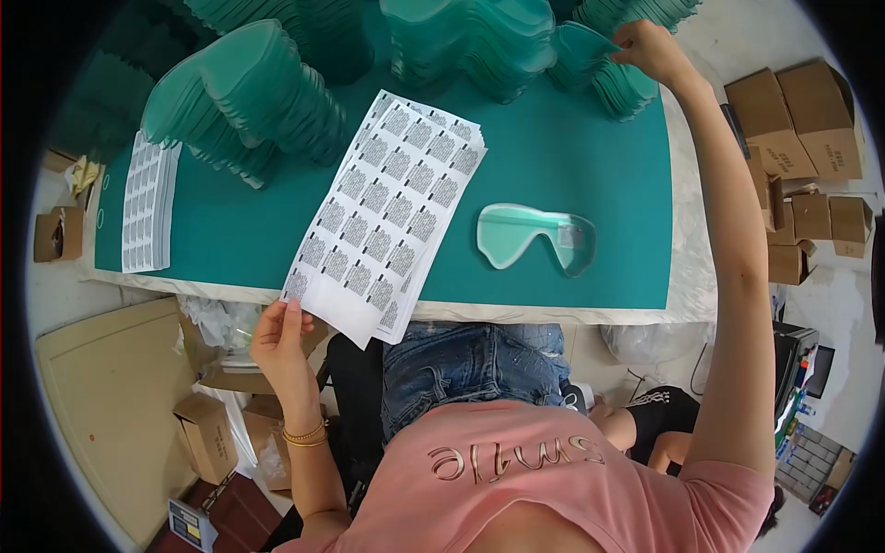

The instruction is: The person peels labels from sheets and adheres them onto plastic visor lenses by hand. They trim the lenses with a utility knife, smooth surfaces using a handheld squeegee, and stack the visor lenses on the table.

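Observation:
My left hand pinches the lower left corner of the top sheet in a stack of printed label sheets. That corner is lifted a little over the table's front edge. Far to the right, my right hand reaches to a small stack of clear green-tinted lens pieces, its fingers closed together at the top edge of the stack. One lens, shaped like a goggle shield, lies flat by itself on the green mat, right of the label sheets.
Tall stacks of lenses stand along the back and left, with more at the back middle. Another label stack lies at far left. Cardboard boxes are piled at right. A seated person's leg shows below the table.

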A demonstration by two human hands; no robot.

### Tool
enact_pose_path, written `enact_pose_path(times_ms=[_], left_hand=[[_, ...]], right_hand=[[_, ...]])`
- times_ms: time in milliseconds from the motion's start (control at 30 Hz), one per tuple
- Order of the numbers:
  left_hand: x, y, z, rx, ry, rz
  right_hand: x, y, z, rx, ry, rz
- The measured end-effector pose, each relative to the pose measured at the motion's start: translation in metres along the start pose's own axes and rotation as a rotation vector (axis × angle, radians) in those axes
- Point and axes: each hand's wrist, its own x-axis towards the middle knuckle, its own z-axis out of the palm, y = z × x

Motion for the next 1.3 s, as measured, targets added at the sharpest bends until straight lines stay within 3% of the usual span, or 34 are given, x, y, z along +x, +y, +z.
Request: enact_pose_path(times_ms=[200, 300, 400, 467, 667, 1000, 1167, 1300], left_hand=[[-0.006, -0.004, -0.003, -0.055, -0.017, -0.092], [-0.007, -0.006, -0.004, -0.078, -0.038, -0.098], [-0.007, -0.008, -0.008, -0.099, -0.039, -0.112], [-0.008, -0.009, -0.009, -0.107, -0.045, -0.114], [-0.011, -0.007, -0.005, -0.107, -0.032, -0.146], [-0.015, -0.008, -0.006, -0.134, -0.055, -0.159], [-0.012, -0.008, -0.005, -0.088, -0.092, -0.154], [-0.013, -0.003, -0.008, -0.108, -0.138, -0.148]], right_hand=[[0.01, 0.014, -0.006, 0.049, -0.061, -0.033], [0.008, 0.02, -0.016, 0.129, 0.01, -0.025], [-0.023, -0.018, -0.052, 0.041, -0.125, 0.077], [-0.062, -0.048, -0.048, 0.139, 0.026, -0.027], [-0.165, -0.147, -0.007, 0.296, -0.179, -0.199], [-0.168, -0.174, 0.012, 0.241, -0.203, -0.261], [-0.166, -0.176, 0.018, 0.278, -0.249, -0.192], [-0.162, -0.213, -0.007, 0.318, -0.136, -0.222]])
